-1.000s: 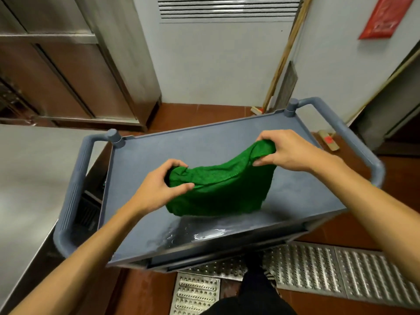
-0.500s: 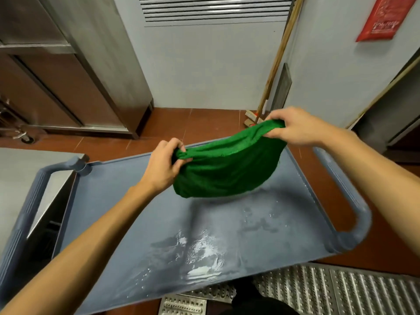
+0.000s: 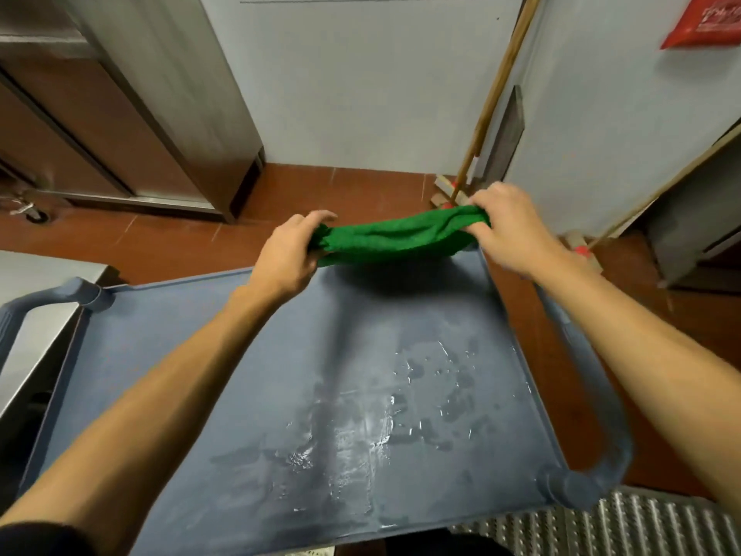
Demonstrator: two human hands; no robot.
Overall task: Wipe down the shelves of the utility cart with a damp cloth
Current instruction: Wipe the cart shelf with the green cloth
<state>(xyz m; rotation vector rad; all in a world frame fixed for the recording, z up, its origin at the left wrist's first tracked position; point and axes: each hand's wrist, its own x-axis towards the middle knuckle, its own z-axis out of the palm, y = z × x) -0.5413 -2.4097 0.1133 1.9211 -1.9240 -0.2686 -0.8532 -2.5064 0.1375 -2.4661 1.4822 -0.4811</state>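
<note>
A green cloth (image 3: 395, 238) is stretched between both hands, held in the air above the far edge of the grey-blue cart's top shelf (image 3: 200, 355). My left hand (image 3: 286, 256) grips the cloth's left end and my right hand (image 3: 511, 228) grips its right end. The cloth hangs in a shallow fold and casts a shadow on the shelf. Wet streaks and droplets shine on the near and right part of the shelf. The lower shelves are hidden under the top one.
The cart's handles stand at the left (image 3: 36, 302) and right (image 3: 593, 487). A steel counter (image 3: 28, 339) lies to the left, steel cabinets (image 3: 132, 114) at the back left. Broom sticks (image 3: 489, 110) lean against the wall. A metal floor grate (image 3: 641, 523) is at the lower right.
Both hands lifted the cloth off the shelf and carried it to the far edge, pulling it out flatter. The view moved closer over the cart, and more wet shelf shows.
</note>
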